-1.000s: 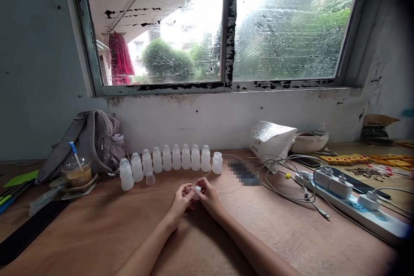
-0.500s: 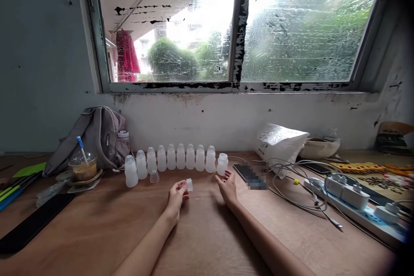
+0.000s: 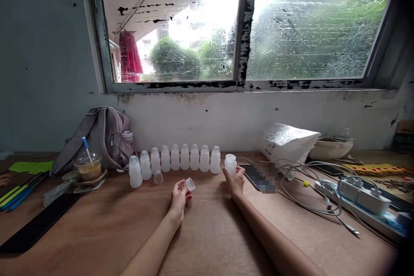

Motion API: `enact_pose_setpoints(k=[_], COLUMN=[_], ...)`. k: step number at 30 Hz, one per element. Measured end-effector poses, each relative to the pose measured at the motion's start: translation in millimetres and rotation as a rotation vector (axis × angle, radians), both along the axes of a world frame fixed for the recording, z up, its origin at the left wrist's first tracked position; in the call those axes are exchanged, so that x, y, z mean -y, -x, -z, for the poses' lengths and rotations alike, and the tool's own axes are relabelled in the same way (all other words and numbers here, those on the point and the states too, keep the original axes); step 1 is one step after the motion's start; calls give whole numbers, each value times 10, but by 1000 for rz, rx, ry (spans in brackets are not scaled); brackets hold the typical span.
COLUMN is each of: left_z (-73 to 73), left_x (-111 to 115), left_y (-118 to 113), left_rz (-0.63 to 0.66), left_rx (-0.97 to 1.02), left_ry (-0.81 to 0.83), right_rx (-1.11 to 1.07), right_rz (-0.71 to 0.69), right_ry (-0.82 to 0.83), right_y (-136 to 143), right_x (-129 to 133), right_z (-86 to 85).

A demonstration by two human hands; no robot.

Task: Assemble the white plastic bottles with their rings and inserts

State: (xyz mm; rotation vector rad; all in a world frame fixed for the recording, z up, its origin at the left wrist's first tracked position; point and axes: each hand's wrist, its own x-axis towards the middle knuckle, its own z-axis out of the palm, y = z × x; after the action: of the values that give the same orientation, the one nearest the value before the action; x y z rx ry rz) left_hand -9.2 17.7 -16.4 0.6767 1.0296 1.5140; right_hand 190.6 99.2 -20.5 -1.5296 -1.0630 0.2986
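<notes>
Pinched in the fingers of my left hand [image 3: 180, 196] is a small clear ring-shaped cap [image 3: 190, 184], tilted above the table. My right hand [image 3: 235, 181] has its fingers around the lower part of an uncapped frosted bottle [image 3: 230, 164] at the right end of a curved row. The other frosted bottles [image 3: 184, 157] in the row stand upright with clear domed tops. In front of them, left of my left hand, a small clear dome [image 3: 158, 177] rests on the wooden table [image 3: 200, 241].
At the left are a grey backpack [image 3: 106, 138], a drink cup [image 3: 88, 167], pens [image 3: 24, 189] and a black flat object [image 3: 39, 220]. At the right lie a phone [image 3: 254, 176], a silvery bag [image 3: 287, 146], cables and a power strip [image 3: 381, 220]. Fingers of another person show at the far left edge.
My right hand has closed around the uncapped bottle, which it was only near before. The cap in my left hand is tilted differently. The view has shifted slightly.
</notes>
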Motion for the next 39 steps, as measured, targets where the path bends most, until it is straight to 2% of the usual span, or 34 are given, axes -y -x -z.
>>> enact_pose_setpoints(k=[6,9,14,18,27,31,33,36,39], left_z=[-9,-32,-90,-110,-76,-35,-17,-31,-97], left_x=[17,49,82,75,36,-3,-12,6,49], left_y=[-1,9,53,75,122,156,171,184,180], left_rz=[17,46,21,17,79,39,4,-16,90], left_rx=[-20,-62,-221,-264,-354,-468,-510,-481,-330], left_ry=[-42,-73,-87,-103,-110,-55,-48,-140,-270], right_rx=[315,435,558,629,756,817,814,717,509], right_rz=[-470,-573,-581,-553,-553,-577,-601,-618,-573], right_ry=[-164,-204,-321,-432,-568,-611,-606,-512,-331], right_y=[251,293,313,305,281,291,301,319,324], right_x=[714,878,898,887,911,948,968,987,986], right_z=[-83,-91,-61,-69,-108,-136,-151,-161,-159])
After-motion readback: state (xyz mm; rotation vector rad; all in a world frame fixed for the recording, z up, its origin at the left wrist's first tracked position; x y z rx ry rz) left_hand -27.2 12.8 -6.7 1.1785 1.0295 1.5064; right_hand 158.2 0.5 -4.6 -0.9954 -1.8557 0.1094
